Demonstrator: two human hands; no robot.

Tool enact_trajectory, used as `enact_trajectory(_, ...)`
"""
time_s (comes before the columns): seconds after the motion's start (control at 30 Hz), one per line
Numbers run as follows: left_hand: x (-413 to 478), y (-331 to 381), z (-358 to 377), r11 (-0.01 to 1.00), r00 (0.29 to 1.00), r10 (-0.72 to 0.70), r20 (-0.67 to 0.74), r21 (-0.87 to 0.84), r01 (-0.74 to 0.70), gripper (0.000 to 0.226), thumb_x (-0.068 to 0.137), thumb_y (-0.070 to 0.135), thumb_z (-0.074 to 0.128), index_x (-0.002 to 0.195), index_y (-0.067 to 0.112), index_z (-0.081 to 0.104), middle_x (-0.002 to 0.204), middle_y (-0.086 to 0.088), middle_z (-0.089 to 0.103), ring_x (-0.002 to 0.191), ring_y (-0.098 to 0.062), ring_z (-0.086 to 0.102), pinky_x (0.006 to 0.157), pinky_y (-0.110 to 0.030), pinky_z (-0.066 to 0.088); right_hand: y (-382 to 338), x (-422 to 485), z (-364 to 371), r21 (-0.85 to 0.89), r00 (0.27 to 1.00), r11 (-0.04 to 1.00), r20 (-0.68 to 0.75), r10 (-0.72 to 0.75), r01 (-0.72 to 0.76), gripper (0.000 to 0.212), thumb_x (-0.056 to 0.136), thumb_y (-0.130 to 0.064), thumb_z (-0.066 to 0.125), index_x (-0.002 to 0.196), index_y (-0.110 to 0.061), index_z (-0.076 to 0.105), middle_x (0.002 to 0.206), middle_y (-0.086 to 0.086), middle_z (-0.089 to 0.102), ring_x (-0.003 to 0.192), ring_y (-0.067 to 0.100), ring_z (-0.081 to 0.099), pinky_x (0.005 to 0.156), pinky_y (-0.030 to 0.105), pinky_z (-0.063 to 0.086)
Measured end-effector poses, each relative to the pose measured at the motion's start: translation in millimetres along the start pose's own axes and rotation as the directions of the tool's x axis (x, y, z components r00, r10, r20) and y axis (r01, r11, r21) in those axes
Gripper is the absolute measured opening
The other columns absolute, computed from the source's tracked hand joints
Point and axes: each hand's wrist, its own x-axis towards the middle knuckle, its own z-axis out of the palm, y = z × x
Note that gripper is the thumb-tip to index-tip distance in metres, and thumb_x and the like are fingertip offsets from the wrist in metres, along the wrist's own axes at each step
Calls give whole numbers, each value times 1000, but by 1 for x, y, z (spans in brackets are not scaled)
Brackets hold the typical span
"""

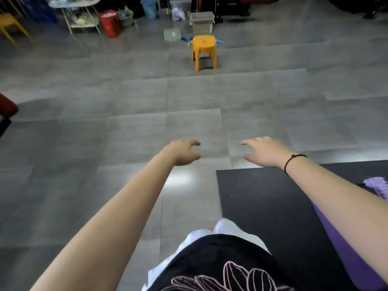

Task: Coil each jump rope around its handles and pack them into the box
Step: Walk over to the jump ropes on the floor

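While I stand on the grey tiled floor (84, 127) with both arms held out in front, a yellow chair (9, 23) sits far off at the left edge, with a white wire rack (83, 15) and a red container (110, 23) beside it along the back of the room. My left hand (182, 153) hangs over bare tile, its fingers (194, 143) loosely curled and grasping nothing. Well ahead of it a clear lid (172, 34) lies flat on the floor. Just right of that, bright blue and green pieces that I take for the jump ropes (186, 40) poke out on the floor behind an orange stool (203, 47); they are too small to make out clearly. The grey box (202, 22) stands upright just behind the stool. My right hand (266, 152) is released too, fingers spread and nearly straight, empty, with a dark cord bracelet (294, 162) round the wrist. Under that arm lies a black mat (262, 202), with something purple (375, 185) at its right edge.
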Motion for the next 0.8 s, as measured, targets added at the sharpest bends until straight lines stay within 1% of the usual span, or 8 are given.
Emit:
enact_trajectory(0.1,110,9,-56,998,998,55,6,-32,-55,57,88,44,51,142,39,34,145,-6,42,131,-31,41,107,-45,36,36,95,-41,35,997,999,-70,31,-28,52,93,-50,43,142,-36,33,149,-6,38,137,23,31,104,40,34)
enact_trajectory(0.23,275,10,-123,992,998,62,6,112,-63,59,88,47,51,143,42,30,153,-4,31,138,-31,30,111,-49,28,99,247,-76,87,995,993,-53,80,-75,54,92,-48,47,142,-35,32,149,-6,39,136,24,34,105,42,35)
enact_trajectory(0.3,355,9,-164,991,999,36,12,126,-37,59,89,47,50,144,41,29,153,-2,30,138,-30,29,111,-49,28,128,327,-106,121,994,989,-56,98,-90,55,91,-48,48,142,-35,33,148,-4,40,135,24,36,106,43,36)
enact_trajectory(0.4,458,5,-235,995,998,-3,59,98,-2,60,89,47,50,144,39,30,151,-5,34,138,-30,31,111,-46,29,157,434,-168,132,994,986,-2,107,-106,56,90,-48,48,142,-35,32,148,-3,40,135,25,37,106,42,36)
enact_trajectory(0.5,541,5,-311,998,997,-35,70,45,31,59,90,46,51,144,38,31,150,-8,35,136,-30,34,111,-44,30,174,533,-238,108,993,988,56,101,-107,57,89,-51,47,142,-34,33,146,1,43,133,26,40,105,41,37)
enact_trajectory(0.6,616,0,-373,1000,997,-28,78,-2,28,57,91,45,51,144,38,32,149,-12,36,135,-31,35,112,-42,30,183,629,-300,168,988,982,139,66,-90,52,91,-49,46,139,-32,38,140,1,50,128,23,46,103,36,39)
enact_trajectory(0.67,679,-11,-409,999,996,-33,80,-30,36,57,91,44,51,144,38,33,149,-12,37,136,-30,36,112,-40,30,187,699,-331,180,984,981,176,39,-71,50,93,-45,47,140,-30,38,139,1,50,127,22,47,101,32,39)
enact_trajectory(0.8,816,-41,-473,998,995,-49,81,-44,53,57,92,45,50,145,36,31,150,-11,35,136,-30,35,111,-37,30,200,851,-377,158,983,987,182,4,-33,51,93,-46,46,141,-31,37,138,0,51,125,22,49,99,32,40)
